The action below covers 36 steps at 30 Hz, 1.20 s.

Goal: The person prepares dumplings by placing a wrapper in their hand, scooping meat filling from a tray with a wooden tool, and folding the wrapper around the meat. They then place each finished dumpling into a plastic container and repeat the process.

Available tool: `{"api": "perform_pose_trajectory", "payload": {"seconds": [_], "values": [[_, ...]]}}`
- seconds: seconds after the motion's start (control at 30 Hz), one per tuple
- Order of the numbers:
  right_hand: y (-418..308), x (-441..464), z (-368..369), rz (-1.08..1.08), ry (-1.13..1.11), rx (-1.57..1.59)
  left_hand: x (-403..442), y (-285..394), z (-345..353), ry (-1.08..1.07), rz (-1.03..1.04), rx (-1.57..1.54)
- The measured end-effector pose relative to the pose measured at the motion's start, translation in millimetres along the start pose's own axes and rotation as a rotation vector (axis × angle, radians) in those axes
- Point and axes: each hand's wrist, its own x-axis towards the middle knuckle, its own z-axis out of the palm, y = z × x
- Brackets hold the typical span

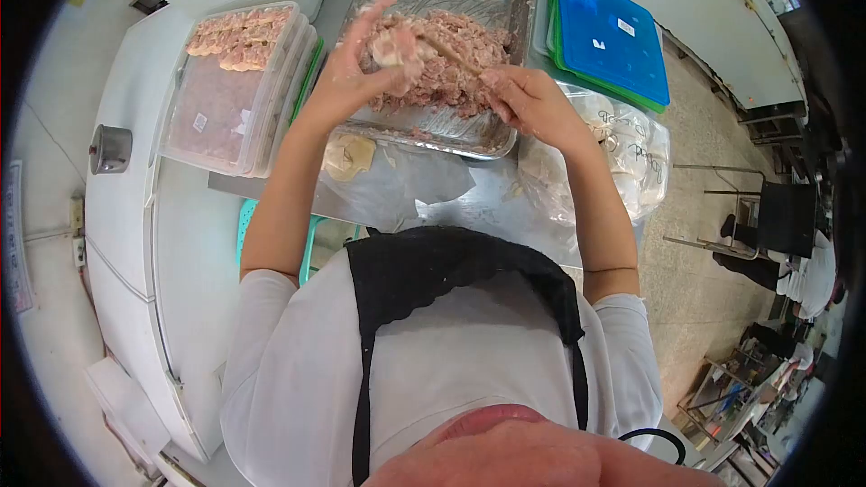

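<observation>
My left hand (347, 72) is over the left side of a metal tray (492, 137), its fingers smeared and curled around a pale dough wrapper (388, 47). Pinched in my right hand (532, 104) is a thin brown stick (451, 52), its far end reaching to the wrapper. Whatever sits at that tip is blurred. Below both hands, a mound of ground meat (465, 86) fills the middle of the tray. A flat piece of dough (348, 156) lies on the table near my left forearm.
Clear plastic boxes (212, 113) with filled dumplings (242, 36) are stacked at left. Blue lids (613, 36) lie at right, above bagged wrappers (622, 149). A small metal pot (111, 149) stands far left. A person (803, 275) is near a chair (785, 219) at far right.
</observation>
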Motion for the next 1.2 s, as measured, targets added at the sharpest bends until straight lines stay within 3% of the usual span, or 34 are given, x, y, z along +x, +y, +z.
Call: {"api": "perform_pose_trajectory", "payload": {"seconds": [0.03,0.1,0.17,0.2,0.33,0.4,0.47,0.5,0.57,0.6,0.63,0.7,0.73,0.8,0.87,0.93,1.0,1.03,1.1,1.17,1.2], "values": [[-8.4,-4.8,-1.6,-0.026,-0.051,-0.049,1.8,5.5,-2.6,0.003,-0.004,0.007],[-13.0,-8.3,1.1,-0.057,-0.108,-0.095,3.2,15.5,-7.6,-0.238,-0.134,-0.010],[-13.2,-7.6,6.2,-0.272,-0.085,-0.241,4.5,-6.1,-13.3,-0.296,-0.125,0.040],[-9.1,-4.3,9.0,-0.271,-0.089,-0.238,4.1,-13.8,-14.3,-0.354,-0.114,0.082],[35.1,29.1,9.7,-0.332,-0.065,-0.231,7.2,-13.7,-7.7,-0.377,-0.038,0.150],[45.5,34.9,2.9,-0.374,-0.067,-0.253,10.5,-34.3,-3.0,-0.421,-0.182,0.279],[43.9,35.1,1.0,-0.495,0.250,-0.708,8.7,-53.5,4.3,-0.318,-0.240,0.220],[34.1,28.7,8.4,-0.500,0.250,-0.712,8.2,-61.7,6.3,-0.215,-0.297,0.159],[9.9,6.6,32.0,-0.600,0.411,-0.661,5.4,-75.7,7.0,-0.232,-0.338,0.076],[18.5,9.7,37.5,-0.618,0.384,-0.751,3.0,-78.5,6.6,-0.255,-0.381,-0.008],[33.7,16.6,38.0,-0.610,0.386,-0.754,2.3,-65.7,5.1,-0.261,-0.380,-0.013],[64.4,33.6,18.1,-0.231,0.304,-1.064,6.4,-28.0,-0.8,-0.264,-0.339,0.255],[66.5,33.1,9.1,-0.106,0.182,-0.972,1.8,-31.2,-6.9,-0.263,-0.330,0.255],[62.1,15.9,-0.9,-0.105,0.217,-0.930,-8.8,-43.3,-19.9,-0.236,-0.296,0.143],[46.4,-6.5,2.9,-0.090,0.244,-0.887,-14.9,-10.2,-35.2,-0.292,-0.296,0.012],[20.3,-22.2,6.8,-0.199,0.318,-0.390,-15.4,4.6,-46.4,-0.334,-0.286,-0.118],[-17.4,-37.4,28.4,-0.222,0.236,-0.298,-18.9,7.1,-53.6,-0.275,0.113,0.092],[-31.4,-39.6,43.8,-0.245,0.153,-0.197,-18.7,8.5,-58.9,-0.275,0.120,0.085],[-40.5,-33.9,69.6,-0.331,0.143,-0.314,-17.5,9.1,-70.3,-0.504,0.100,0.091],[-46.9,-19.9,80.3,-0.341,0.052,-0.404,-23.3,6.0,-85.0,-0.496,0.123,0.143],[-54.6,-16.3,79.3,-0.427,0.132,-0.469,-26.6,3.8,-93.9,-0.482,0.135,0.203]]}}
